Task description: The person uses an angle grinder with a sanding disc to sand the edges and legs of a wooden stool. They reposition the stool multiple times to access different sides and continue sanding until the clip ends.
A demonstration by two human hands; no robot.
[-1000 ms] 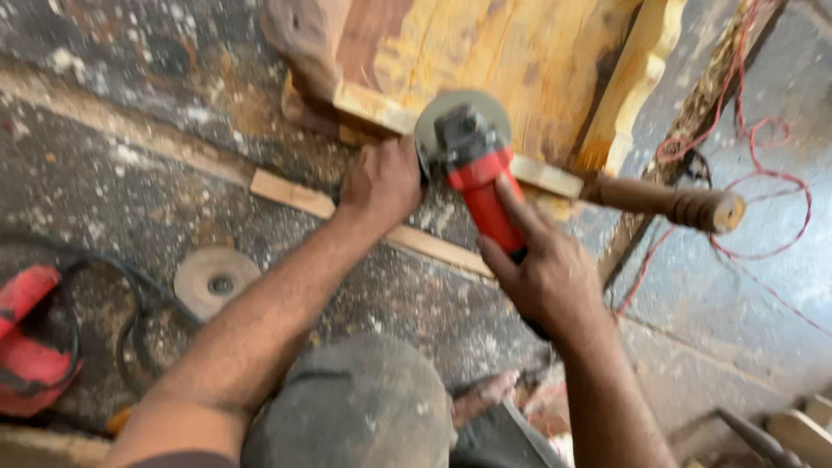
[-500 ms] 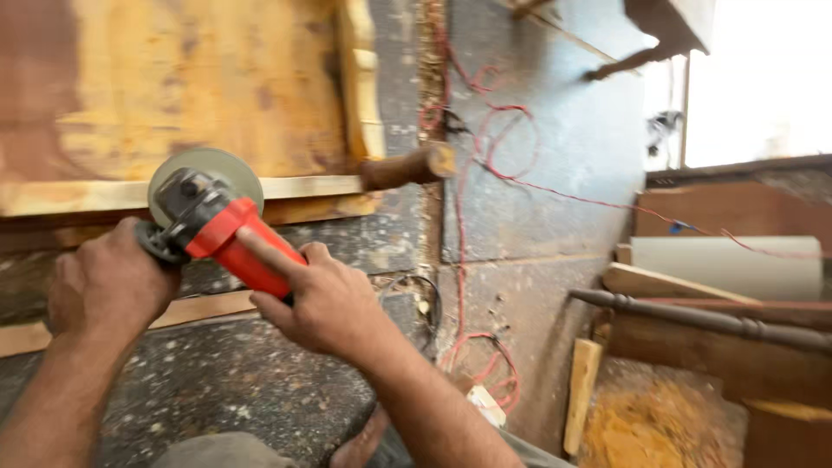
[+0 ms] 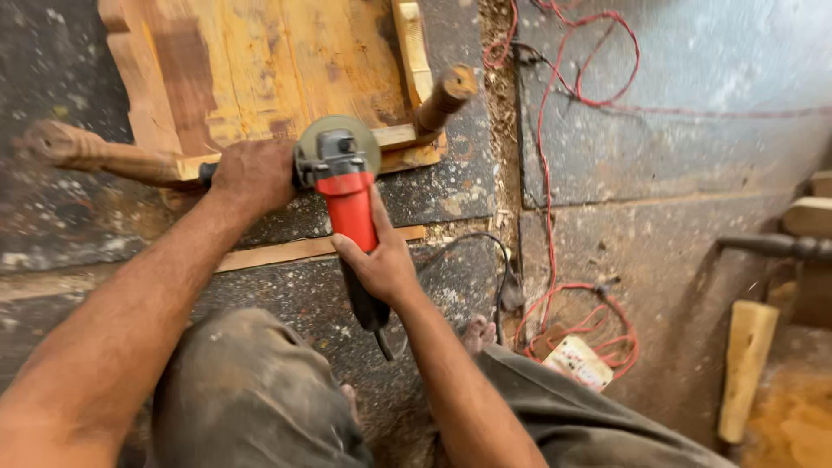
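On the dark speckled floor (image 3: 113, 61) a person crouches over an upturned wooden furniture piece (image 3: 277, 61), working a red angle grinder (image 3: 347, 195). Right hand (image 3: 381, 264) wraps the grinder's red body from the rear end, fingers curled round it, thumb lying along the top side; firm grasp, no gap seen. Left hand (image 3: 254, 176) is clenched at the grinder's left side by the head, fist closed on what looks like the side handle, a black stub just showing at the knuckles; the handle itself is mostly hidden, so the exact grip cannot be told. Grinder disc (image 3: 338, 139), grey-green and round, sits at the lower edge of the wooden frame, touching or just at a pale rail between two turned legs. One turned leg (image 3: 95, 156) sticks out left, beside the left hand; another turned leg (image 3: 444, 97) points up right, near the disc. Black cord (image 3: 472, 247) runs from the grinder's tail, looping right over the floor. Thin wood strip (image 3: 286, 251) lies flat under the forearms. Red wire (image 3: 555, 173) snakes down the concrete to a small white plug box (image 3: 579, 361) near the person's bare foot (image 3: 477, 332). Pale wooden block (image 3: 745, 364) lies at right, well apart. Grey trousers cover the knees at bottom.
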